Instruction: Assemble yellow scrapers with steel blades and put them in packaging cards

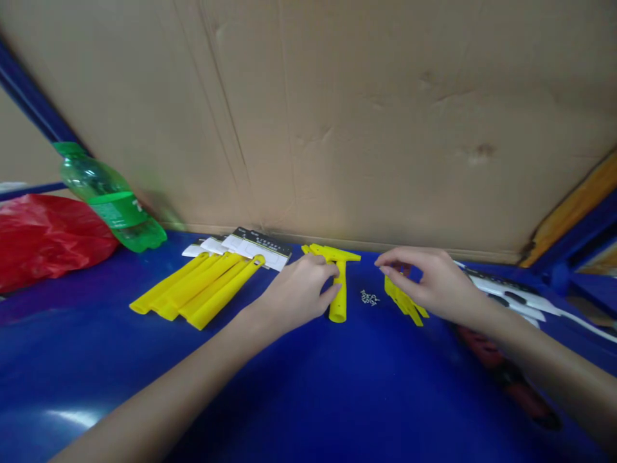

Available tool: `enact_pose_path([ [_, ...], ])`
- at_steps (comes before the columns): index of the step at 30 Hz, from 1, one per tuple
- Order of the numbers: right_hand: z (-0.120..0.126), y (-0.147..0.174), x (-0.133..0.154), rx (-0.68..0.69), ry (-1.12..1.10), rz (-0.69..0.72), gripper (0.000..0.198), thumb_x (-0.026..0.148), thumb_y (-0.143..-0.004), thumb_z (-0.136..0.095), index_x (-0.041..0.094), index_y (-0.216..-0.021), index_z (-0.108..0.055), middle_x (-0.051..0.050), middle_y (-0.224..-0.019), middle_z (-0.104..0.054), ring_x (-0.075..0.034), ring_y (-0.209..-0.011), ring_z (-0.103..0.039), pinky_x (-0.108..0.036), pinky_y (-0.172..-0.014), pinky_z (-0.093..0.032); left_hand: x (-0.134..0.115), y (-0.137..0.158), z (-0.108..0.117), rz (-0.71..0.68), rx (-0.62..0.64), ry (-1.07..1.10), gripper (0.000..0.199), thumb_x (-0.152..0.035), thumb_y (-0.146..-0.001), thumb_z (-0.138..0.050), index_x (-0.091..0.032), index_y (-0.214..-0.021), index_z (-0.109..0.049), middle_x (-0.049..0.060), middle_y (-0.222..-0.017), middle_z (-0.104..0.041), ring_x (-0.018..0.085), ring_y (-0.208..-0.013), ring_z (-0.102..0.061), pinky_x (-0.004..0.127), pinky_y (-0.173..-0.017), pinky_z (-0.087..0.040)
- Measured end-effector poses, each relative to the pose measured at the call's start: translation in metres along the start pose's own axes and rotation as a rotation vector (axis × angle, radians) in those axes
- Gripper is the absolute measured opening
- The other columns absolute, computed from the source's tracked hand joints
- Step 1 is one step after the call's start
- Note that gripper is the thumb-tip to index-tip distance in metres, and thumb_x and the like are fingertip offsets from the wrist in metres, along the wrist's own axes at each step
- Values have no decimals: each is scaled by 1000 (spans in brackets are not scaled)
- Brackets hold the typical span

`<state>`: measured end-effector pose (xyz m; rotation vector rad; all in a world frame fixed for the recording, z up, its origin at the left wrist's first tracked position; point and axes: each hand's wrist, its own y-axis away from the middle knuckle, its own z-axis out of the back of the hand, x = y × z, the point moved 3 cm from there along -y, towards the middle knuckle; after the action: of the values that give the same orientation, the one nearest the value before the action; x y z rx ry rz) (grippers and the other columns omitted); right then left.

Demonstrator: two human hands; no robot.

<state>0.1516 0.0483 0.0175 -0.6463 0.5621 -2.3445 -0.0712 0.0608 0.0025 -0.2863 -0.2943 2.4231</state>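
Note:
My left hand (301, 288) is closed, with thumb and fingers curled against a yellow T-shaped plastic handle (340, 292) lying on the table. The crosspieces of the yellow T shapes (340, 253) show beyond its knuckles. My right hand (431, 280) hovers over a small group of yellow flat plastic pieces (405, 302). Its thumb and forefinger come together in a pinch; whatever lies between the tips is too small to make out. Between the two hands sits a little pile of small metal screws (369, 298).
Several yellow tubes (197, 289) lie at left before black-and-white packages (258, 247). A green bottle (113, 199) leans by a red plastic bag (48, 238). White-and-black items (515, 299) and a red-and-black tool (511, 379) lie at right. Cardboard (337, 128) stands behind the blue table (337, 399).

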Motion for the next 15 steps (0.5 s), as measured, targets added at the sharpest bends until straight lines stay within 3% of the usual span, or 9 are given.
enact_pose_path([
  [5,19,28,-17,-45,-94,-172,16,25,-96,-61,20,-94,-76,-2,-88,-83,-18,-76,-75,-28,-70,-56,-10,-12,-7,108,43,-11,28,-37,-98,-59,-13,-101,-74,15,-95,-76,34,-89,-72,44,-77,-54],
  [12,23,47,-25,-242,-134,-194,13,23,-93,-64,19,-96,-75,-2,-79,-80,-16,-70,-75,-26,-69,-56,-18,-24,-16,216,65,54,34,-41,-88,-66,-17,-112,-70,4,-74,-67,27,-68,-66,35,-63,-43],
  [15,24,51,-26,-286,-130,-196,13,23,-92,-64,19,-96,-76,-1,-75,-79,-17,-66,-74,-27,-65,-55,-16,-26,-21,258,32,102,39,-32,-81,-67,-16,-116,-68,2,-68,-64,26,-64,-63,35,-63,-41],
])
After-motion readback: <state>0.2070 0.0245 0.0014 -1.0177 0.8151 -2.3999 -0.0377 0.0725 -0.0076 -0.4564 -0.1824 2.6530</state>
